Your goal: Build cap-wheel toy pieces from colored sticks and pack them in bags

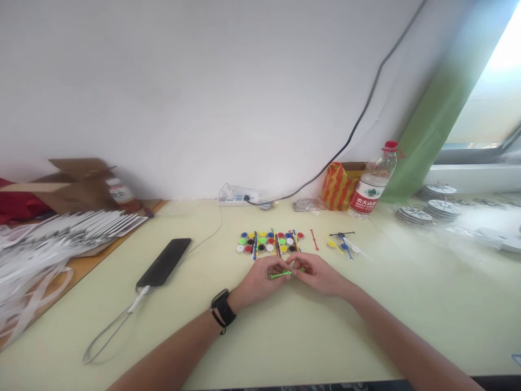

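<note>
Far left: dark phone [163, 263] lies flat on the table [228, 347], its cable looping toward the near edge. It sits well apart from the hands, so the working space should not be hampered.

Centre-left: left hand [260, 278], palm inward, fingertips pinched on the green arrow [280, 275]. The arrow is held between the two hands, just on the near side of the rows of round pieces [270, 241]; narrow coloured arrows lie across those rows. Its tail end projects to the left, unobstructed.

Centre-right: right hand [315, 276], thumb and fingers likewise together on the arrow, near its middle. Exact contact points too small to tell.

Handling, by judgement: thin plastic probably flexes; grip close to the middle, press lightly, keep both pinches in line so the shaft does not twist. Steady with one hand, make fine adjustments with the other. Keep knuckles off the rows, which look easily nudged.

Right: red arrow [313, 239] lies alone; beyond it, a loose cluster including a blue arrow [345, 247].
</note>
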The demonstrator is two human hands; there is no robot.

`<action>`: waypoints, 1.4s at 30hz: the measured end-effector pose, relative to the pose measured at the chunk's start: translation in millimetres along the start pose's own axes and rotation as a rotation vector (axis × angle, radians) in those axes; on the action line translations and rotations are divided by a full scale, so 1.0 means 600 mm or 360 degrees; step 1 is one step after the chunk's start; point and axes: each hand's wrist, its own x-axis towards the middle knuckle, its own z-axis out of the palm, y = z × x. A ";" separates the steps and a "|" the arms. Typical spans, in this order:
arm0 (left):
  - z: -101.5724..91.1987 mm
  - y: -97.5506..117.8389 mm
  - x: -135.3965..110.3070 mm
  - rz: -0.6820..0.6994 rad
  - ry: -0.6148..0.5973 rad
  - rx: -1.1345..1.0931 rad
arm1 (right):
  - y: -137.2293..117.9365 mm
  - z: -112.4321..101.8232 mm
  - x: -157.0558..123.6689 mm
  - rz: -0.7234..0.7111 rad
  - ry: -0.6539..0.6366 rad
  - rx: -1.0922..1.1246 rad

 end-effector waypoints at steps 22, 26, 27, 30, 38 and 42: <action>0.001 -0.002 0.000 -0.0005 0.0019 -0.0091 | 0.005 -0.002 0.001 -0.0018 0.0037 -0.0005; 0.000 -0.001 0.000 -0.0009 0.0005 -0.0112 | 0.004 -0.003 0.001 -0.0019 0.0045 -0.0016; 0.000 -0.001 0.000 -0.0010 0.0005 -0.0117 | 0.003 -0.003 0.001 -0.0022 0.0045 -0.0017; 0.001 -0.002 0.001 -0.0012 0.0008 -0.0136 | 0.003 -0.003 0.001 -0.0028 0.0034 -0.0009; -0.001 0.003 0.003 0.0009 0.0030 -0.0091 | 0.002 -0.003 0.001 -0.0029 0.0017 0.0011; -0.002 0.004 0.003 -0.0018 0.0025 -0.0128 | 0.000 -0.003 0.001 -0.0035 0.0029 0.0027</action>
